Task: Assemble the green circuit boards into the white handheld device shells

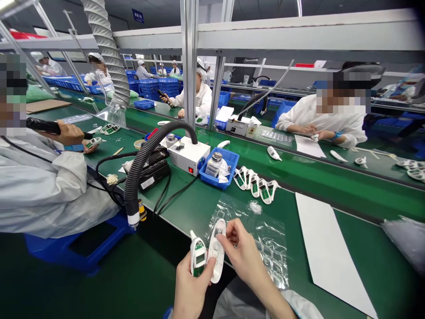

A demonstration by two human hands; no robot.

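My left hand (191, 288) is closed around an open ear thermometer (198, 254), whose green circuit board and small grey screen show. Its thumb also presses the lower part of a white shell cover (218, 261), inner side towards me. With bent fingers, my right hand (244, 250) grips the upper right edge of that cover, its thumb over the window area. Anything small between those fingertips is hidden. Below and beyond my hands lies a clear plastic blister sheet (270, 261) on the green bench, with a little heap of small clear pieces (255, 207) behind it.
Several open thermometer halves (254, 184) stand in a row near the conveyor (312, 177). A blue tray (234, 157) holds a bottle. Left of it are a white box (189, 155) and a black hose (131, 186). White card (332, 248) lies right; a co-worker (49, 186) sits left.
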